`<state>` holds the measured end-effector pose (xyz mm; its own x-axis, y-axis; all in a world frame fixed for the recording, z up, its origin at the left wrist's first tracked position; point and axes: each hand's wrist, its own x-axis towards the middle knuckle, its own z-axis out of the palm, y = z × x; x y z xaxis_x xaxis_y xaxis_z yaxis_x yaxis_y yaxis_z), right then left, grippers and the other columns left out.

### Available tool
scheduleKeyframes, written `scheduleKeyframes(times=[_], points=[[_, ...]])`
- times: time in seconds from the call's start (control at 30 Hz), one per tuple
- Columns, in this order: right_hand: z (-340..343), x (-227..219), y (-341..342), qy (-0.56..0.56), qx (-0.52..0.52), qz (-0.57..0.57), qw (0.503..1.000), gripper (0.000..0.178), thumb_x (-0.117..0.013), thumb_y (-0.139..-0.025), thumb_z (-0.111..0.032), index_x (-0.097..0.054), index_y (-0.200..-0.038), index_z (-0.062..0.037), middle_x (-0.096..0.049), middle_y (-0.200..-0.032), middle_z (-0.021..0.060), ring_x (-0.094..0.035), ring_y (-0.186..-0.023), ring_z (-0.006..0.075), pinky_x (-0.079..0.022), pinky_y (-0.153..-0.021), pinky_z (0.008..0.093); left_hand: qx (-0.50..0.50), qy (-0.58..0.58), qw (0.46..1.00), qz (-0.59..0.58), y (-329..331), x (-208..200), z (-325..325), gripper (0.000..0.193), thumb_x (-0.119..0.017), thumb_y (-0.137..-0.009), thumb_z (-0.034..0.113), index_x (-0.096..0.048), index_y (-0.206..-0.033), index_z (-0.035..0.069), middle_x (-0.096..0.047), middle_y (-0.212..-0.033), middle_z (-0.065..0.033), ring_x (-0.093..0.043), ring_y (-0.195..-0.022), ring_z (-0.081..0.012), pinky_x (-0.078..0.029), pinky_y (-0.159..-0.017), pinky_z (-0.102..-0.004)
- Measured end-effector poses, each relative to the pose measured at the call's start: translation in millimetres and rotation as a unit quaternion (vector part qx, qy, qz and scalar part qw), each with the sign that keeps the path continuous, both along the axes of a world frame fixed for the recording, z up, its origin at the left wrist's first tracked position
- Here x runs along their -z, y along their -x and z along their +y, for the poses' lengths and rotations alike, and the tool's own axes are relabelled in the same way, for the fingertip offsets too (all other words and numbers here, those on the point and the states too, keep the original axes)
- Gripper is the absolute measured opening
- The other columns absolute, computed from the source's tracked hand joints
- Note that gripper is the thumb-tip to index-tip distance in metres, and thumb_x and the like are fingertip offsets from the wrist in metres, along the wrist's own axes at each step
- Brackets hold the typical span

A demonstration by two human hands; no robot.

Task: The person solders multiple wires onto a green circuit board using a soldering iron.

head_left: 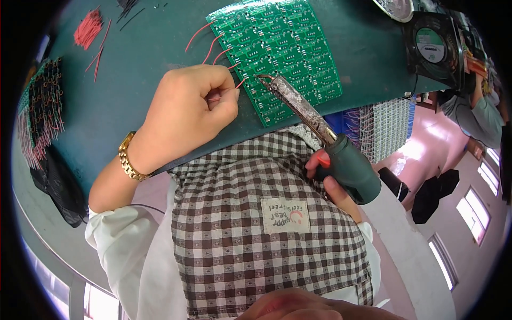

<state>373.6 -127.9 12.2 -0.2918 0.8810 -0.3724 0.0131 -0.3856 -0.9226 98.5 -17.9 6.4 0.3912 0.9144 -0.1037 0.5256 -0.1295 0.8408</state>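
Note:
A green circuit board panel [288,58] lies on the dark green table, made up of several repeated small boards. Several red wires stick out from its left edge. My left hand [200,104] is closed in a pinch on a red wire [241,84], whose end reaches the board's left edge. My right hand [341,194] is wrapped around the dark green handle of a soldering iron [320,128], partly hidden behind it. The iron's bent tip is over the board, close to that wire's end; whether it touches cannot be made out.
A bundle of short red wires [88,29] lies at the far left, with black wires [126,8] beside it. Wired boards [45,101] hang at the left edge. A black fan [433,48] and a metal dish [397,8] stand at right. Another person [474,114] sits beyond.

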Motion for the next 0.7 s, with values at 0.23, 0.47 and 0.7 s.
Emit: scheduleKeyframes(times=[0.23, 0.47, 0.7], points=[[5.9, -1.4, 4.4, -0.022, -0.006, 0.003, 1.000, 0.036, -0.063, -0.080, -0.017, -0.058, -0.111, 0.0008, -0.064, -0.091, 0.0078, -0.062, -0.075, 0.0146, -0.049, -0.070, 0.0271, 0.014, 0.011, 1.000, 0.011, 1.9, 0.2, 4.4, 0.013, -0.062, -0.077, 0.003, -0.053, -0.069, -0.001, -0.049, -0.057, -0.0012, -0.041, -0.050, -0.0054, -0.034, -0.045, -0.0221], [8.9, 5.5, 3.0, -0.085, -0.045, -0.036, 0.995, 0.035, -0.063, -0.080, -0.017, -0.059, -0.109, 0.0010, -0.066, -0.090, 0.0087, -0.064, -0.073, 0.0156, -0.050, -0.070, 0.0273, 0.008, 0.023, 1.000, 0.011, 2.8, -1.1, 6.0, 0.014, -0.062, -0.077, 0.003, -0.052, -0.068, -0.001, -0.046, -0.057, -0.0006, -0.038, -0.051, -0.0053, -0.033, -0.046, -0.0219], [6.1, 4.5, 2.5, -0.073, -0.033, -0.055, 0.995, 0.034, -0.062, -0.081, -0.017, -0.059, -0.109, 0.0010, -0.066, -0.090, 0.0082, -0.064, -0.073, 0.0156, -0.049, -0.070, 0.0269, 0.017, 0.037, 0.999, 0.008, 1.0, -0.9, 10.7, 0.014, -0.062, -0.077, 0.003, -0.051, -0.068, -0.001, -0.044, -0.057, 0.0001, -0.037, -0.052, -0.0048, -0.032, -0.046, -0.0214]])
